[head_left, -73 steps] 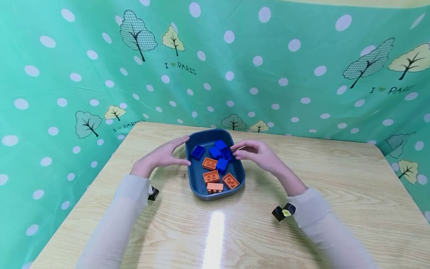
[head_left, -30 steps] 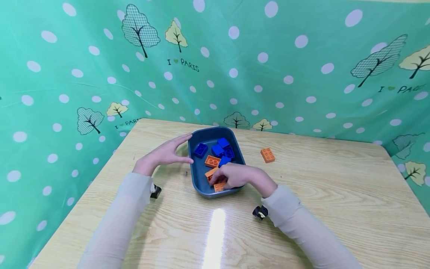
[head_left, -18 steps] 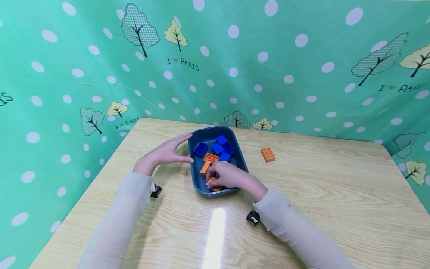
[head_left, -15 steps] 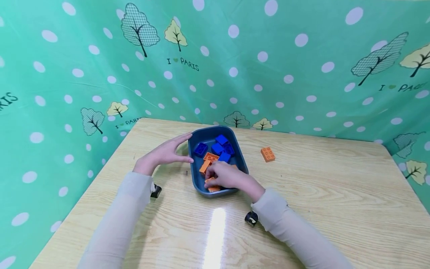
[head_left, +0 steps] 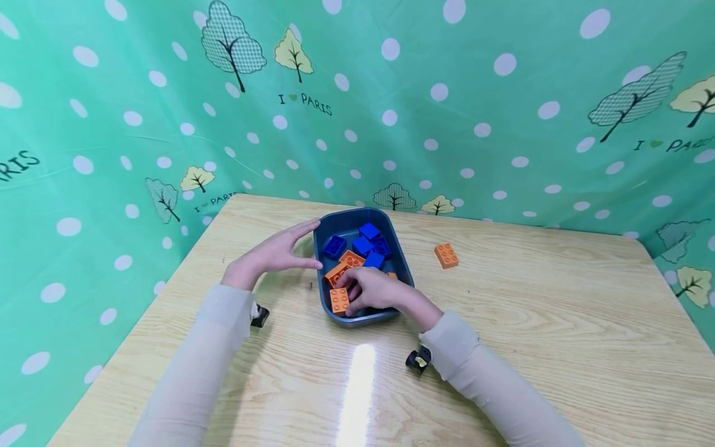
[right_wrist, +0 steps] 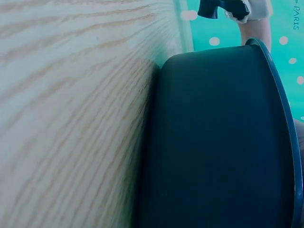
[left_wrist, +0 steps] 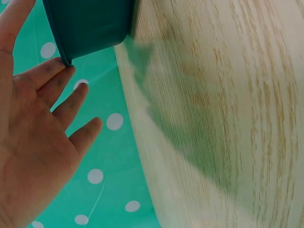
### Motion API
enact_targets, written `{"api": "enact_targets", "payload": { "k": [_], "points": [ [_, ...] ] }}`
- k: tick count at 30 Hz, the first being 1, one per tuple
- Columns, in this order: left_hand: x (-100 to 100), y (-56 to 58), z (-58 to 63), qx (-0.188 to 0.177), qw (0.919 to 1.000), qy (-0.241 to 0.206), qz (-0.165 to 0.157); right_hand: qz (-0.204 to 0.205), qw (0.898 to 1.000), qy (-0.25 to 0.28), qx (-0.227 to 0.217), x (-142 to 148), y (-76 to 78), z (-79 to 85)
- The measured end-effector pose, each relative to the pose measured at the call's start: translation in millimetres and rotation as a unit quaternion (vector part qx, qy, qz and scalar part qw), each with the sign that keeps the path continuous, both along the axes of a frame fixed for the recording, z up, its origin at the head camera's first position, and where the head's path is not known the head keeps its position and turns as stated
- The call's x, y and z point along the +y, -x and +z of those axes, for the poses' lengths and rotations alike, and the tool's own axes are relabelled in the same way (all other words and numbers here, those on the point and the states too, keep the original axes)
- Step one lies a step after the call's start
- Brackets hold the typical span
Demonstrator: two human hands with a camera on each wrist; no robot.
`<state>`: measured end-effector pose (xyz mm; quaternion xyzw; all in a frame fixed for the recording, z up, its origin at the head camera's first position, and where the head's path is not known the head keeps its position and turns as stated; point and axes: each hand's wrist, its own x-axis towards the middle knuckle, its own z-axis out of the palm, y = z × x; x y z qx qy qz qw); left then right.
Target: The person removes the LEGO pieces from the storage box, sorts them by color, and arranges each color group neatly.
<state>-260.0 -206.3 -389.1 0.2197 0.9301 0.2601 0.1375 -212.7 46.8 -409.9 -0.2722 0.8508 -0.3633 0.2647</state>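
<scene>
We've got the left hand [head_left: 275, 252] on the left rim of the bin [head_left: 365, 320], thumb and fingers spread. Right hand [head_left: 373, 290] is inside, near end, pinching an orange brick [head_left: 339, 300], studs up. Just behind it we see a tilted orange brick [head_left: 337, 273], then five blue bricks [head_left: 362, 246] farther back. Spare orange brick [head_left: 446, 255] sits on the table [head_left: 536, 298], right of bin.

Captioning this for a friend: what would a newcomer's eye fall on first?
Probably the blue bricks and orange bricks in the dark tray, with the right hand among them. Next, the lone orange brick on the table, right of the tray, then the green polka-dot cloth behind.
</scene>
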Motion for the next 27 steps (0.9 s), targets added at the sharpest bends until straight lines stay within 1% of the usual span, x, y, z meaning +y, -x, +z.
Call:
{"api": "enact_targets", "payload": {
  "k": [6, 9, 12, 14, 19, 27],
  "points": [
    [0.7, 0.8, 0.4, 0.0, 1.0, 0.0, -0.002, -0.015, 1.0, 0.016, 0.021, 1.2, -0.7, 3.1],
    [1.0, 1.2, 0.7, 0.002, 1.0, 0.001, -0.004, -0.014, 0.999, 0.023, 0.036, 2.4, -0.7, 5.8],
    [0.5, 0.9, 1.2, 0.001, 1.0, 0.003, -0.003, -0.014, 0.998, 0.037, 0.04, 5.4, -0.6, 11.2],
    [-0.1, 0.6, 1.5, -0.002, 1.0, 0.003, -0.001, -0.014, 0.998, 0.051, 0.046, 9.0, -0.1, 17.5],
    [-1.0, 0.6, 2.5, -0.003, 1.0, 0.003, 0.002, -0.028, 0.995, 0.079, 0.061, 23.4, 4.8, 38.0],
    [-0.4, 0.8, 2.5, -0.005, 0.9999, 0.01, 0.003, -0.086, 0.989, 0.087, 0.081, 65.9, 15.7, 66.8]
  ]
}}
